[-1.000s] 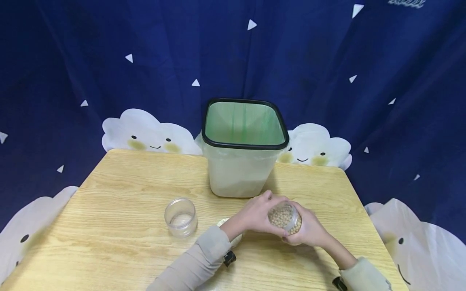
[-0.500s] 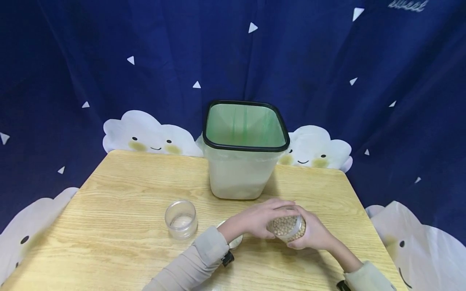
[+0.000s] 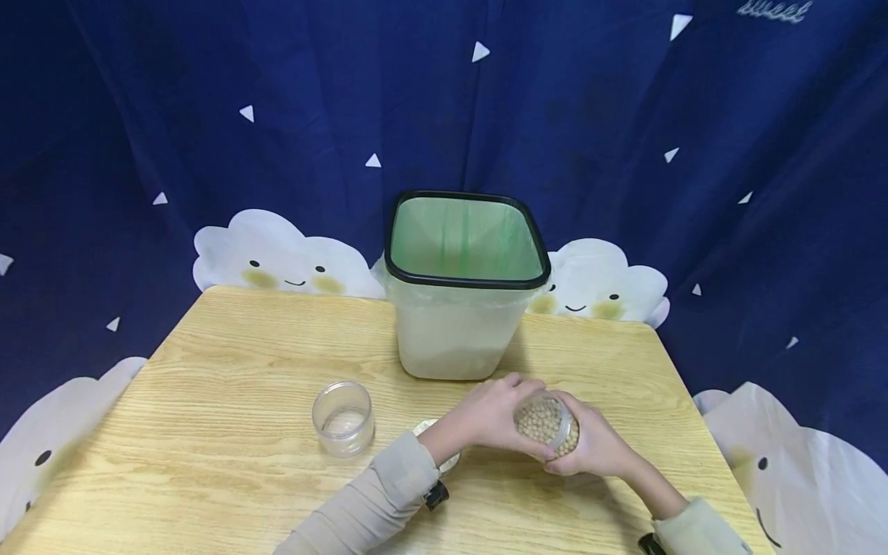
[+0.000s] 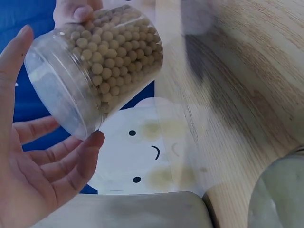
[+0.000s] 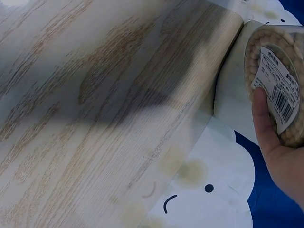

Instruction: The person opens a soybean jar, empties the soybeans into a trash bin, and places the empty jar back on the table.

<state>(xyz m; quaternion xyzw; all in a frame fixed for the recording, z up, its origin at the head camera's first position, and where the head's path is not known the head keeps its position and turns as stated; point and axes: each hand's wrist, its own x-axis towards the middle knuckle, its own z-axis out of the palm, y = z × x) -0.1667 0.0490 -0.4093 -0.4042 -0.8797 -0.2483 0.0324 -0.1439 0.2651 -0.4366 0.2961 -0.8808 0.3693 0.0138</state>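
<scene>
A clear plastic jar (image 3: 537,421) full of small round beige balls lies tilted between both hands, above the table. My left hand (image 3: 489,416) grips its left end; in the left wrist view the thumb and fingers curl about the clear lid end (image 4: 57,90). My right hand (image 3: 593,443) holds the other end, where the right wrist view shows a white barcode label (image 5: 280,90) on the jar's base with a fingertip against it. A pale round flat thing (image 3: 451,464) lies on the table, partly hidden beneath my left forearm.
An open clear plastic cup (image 3: 343,420) stands on the wooden table (image 3: 229,370), left of my left arm. Behind the hands rises a whitish bin with a black rim (image 3: 465,283) and a green-tinted liner inside. A dark blue curtain (image 3: 312,92) hangs behind the table.
My left hand's fingers rolled over the jar's upper side half a second ago, then turned back. The jar shifted and tilted slightly. The right hand keeps its hold; cup and bin stay put.
</scene>
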